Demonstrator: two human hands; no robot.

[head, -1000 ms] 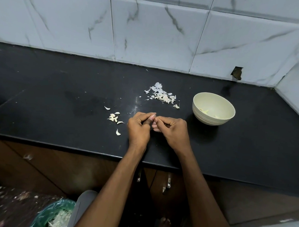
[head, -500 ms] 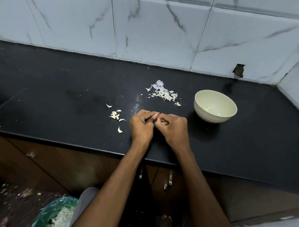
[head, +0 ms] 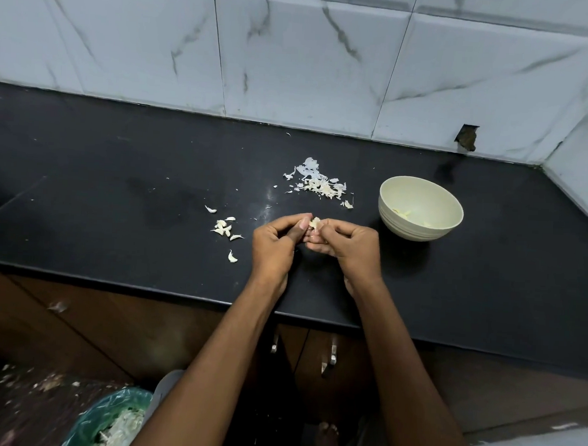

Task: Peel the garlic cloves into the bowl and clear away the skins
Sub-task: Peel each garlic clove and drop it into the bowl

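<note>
My left hand (head: 275,244) and my right hand (head: 347,243) meet over the black counter (head: 118,195), and between their fingertips they pinch one garlic clove (head: 314,222) with pale skin showing. Several unpeeled cloves (head: 224,229) lie on the counter just left of my left hand. A heap of peeled skins (head: 321,185) sits behind my hands. The cream bowl (head: 420,208) stands to the right of my right hand, with a few peeled pieces at its bottom.
White marble-look tiles (head: 293,61) back the counter and turn a corner at the right. Below the counter's front edge are brown cabinet doors with metal handles (head: 328,359). A green-lined bin (head: 109,420) holding skins stands on the floor at lower left.
Both hands stay together at the same spot. The clove's pale tip now shows between the fingertips, where it was hidden before. The camera has shifted slightly.
</note>
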